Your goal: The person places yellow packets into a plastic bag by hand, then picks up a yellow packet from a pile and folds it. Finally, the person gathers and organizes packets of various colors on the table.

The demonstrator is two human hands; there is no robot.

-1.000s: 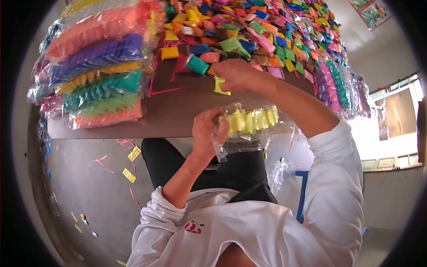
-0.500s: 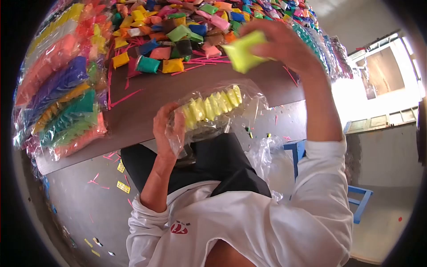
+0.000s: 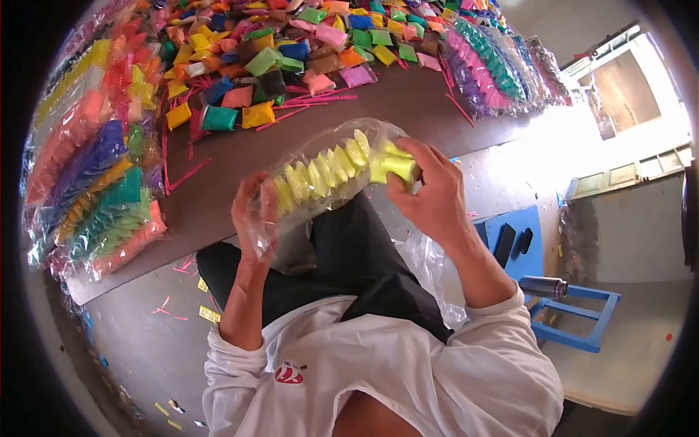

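Note:
My left hand (image 3: 251,216) is closed on one end of a clear plastic bag (image 3: 297,154), held over my lap at the table's front edge. Inside the bag stands a row of several pale yellow packets (image 3: 325,175). My right hand (image 3: 435,188) pinches a yellow-green packet (image 3: 389,164) between thumb and fingers at the bag's other end, which is its mouth. Clear film overlaps part of this packet. Past the bag, a heap of small coloured packets (image 3: 266,62) covers the far part of the brown table (image 3: 240,175).
Filled bags of coloured packets lie at the table's left (image 3: 109,189) and right (image 3: 489,69). Pink strips (image 3: 191,175) are scattered on the table. To my right stands a blue stool (image 3: 526,218) with dark objects and a metal bottle (image 3: 542,286). Clear plastic (image 3: 429,262) hangs beside my leg.
My right hand has come down and toward me from over the heap, bringing the yellow-green packet to the bag's mouth. My left hand has shifted slightly left with the bag.

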